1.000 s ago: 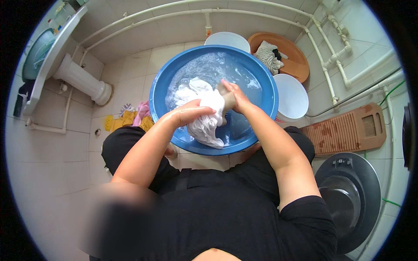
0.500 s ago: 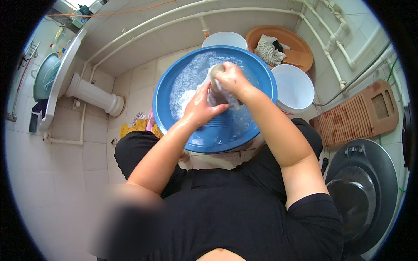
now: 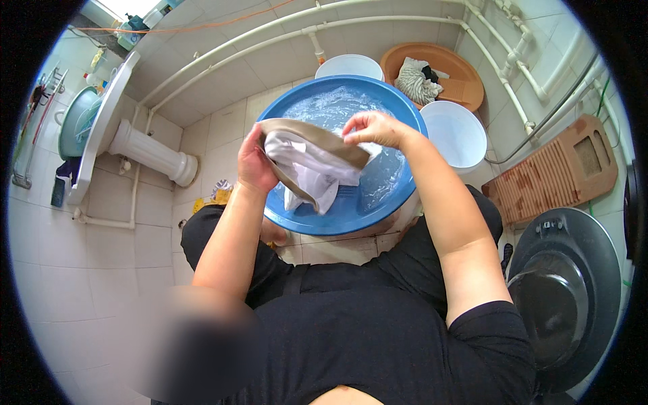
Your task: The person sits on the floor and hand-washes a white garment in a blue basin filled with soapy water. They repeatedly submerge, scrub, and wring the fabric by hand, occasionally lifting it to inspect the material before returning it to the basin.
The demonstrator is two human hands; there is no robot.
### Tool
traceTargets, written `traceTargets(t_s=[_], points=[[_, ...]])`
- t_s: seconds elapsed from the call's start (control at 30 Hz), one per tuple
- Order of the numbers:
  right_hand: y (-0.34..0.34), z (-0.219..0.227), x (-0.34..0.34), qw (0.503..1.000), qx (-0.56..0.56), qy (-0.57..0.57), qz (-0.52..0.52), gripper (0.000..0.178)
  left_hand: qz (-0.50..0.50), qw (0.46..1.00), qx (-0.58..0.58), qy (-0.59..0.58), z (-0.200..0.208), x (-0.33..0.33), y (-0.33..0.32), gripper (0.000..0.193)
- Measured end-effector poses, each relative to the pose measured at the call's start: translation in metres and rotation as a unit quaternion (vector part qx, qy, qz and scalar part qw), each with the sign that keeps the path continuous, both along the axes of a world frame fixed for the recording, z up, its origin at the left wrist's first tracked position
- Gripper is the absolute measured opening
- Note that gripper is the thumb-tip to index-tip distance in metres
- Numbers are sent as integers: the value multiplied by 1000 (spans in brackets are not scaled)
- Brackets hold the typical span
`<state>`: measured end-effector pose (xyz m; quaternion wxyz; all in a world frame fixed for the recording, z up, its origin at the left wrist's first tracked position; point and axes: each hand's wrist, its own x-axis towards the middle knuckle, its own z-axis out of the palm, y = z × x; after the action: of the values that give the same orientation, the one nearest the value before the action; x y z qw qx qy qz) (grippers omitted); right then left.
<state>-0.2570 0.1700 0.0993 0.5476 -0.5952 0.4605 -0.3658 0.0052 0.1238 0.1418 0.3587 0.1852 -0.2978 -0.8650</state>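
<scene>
A wet white garment with a broad khaki band (image 3: 314,138) is stretched above the blue basin (image 3: 251,135), its white cloth hanging down in folds. At its left end my left hand (image 3: 258,165) is closed around the band, thumb and fingers on either side of the cloth. My right hand (image 3: 378,128) is over the basin's right half, thumb and fingertips pinched at the band's upper edge. Foamy, whitish water fills the basin behind the garment. Ridges on the basin's near inner wall show partly below the cloth.
Beyond the basin stand a white bucket (image 3: 351,65) and a brown tub (image 3: 466,74) with a grey cloth (image 3: 417,82). Another white bucket (image 3: 455,135) is at the right. Further right are a brown washboard (image 3: 553,172) and a dark basin (image 3: 597,270). A sink pedestal (image 3: 152,152) is left.
The bunched garment has been lifted out of the water and spread open. My left hand has moved left and up with one end; my right hand has shifted slightly right.
</scene>
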Motion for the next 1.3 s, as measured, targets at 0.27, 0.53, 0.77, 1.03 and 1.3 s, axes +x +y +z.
traceTargets(t_s=[0.27, 0.53, 0.77, 1.03, 1.3], points=[[-8, -79, 66, 970, -34, 234, 58, 51, -3, 992, 102, 79, -54, 19, -22, 39], [-48, -108, 0, 908, 220, -237, -267, 32, 60, 958, 265, -90, -117, -8, -25, 32], [-49, -218, -23, 824, 330, 450, -100, 60, 109, 952, 263, -116, -158, -38, -40, 25], [-47, -113, 87, 948, -169, 103, -250, 17, 213, 960, 181, -31, -170, -49, -44, 36], [-59, -96, 140, 902, -298, 174, -260, 22, 109, 963, 245, -39, -164, -42, -39, 31]])
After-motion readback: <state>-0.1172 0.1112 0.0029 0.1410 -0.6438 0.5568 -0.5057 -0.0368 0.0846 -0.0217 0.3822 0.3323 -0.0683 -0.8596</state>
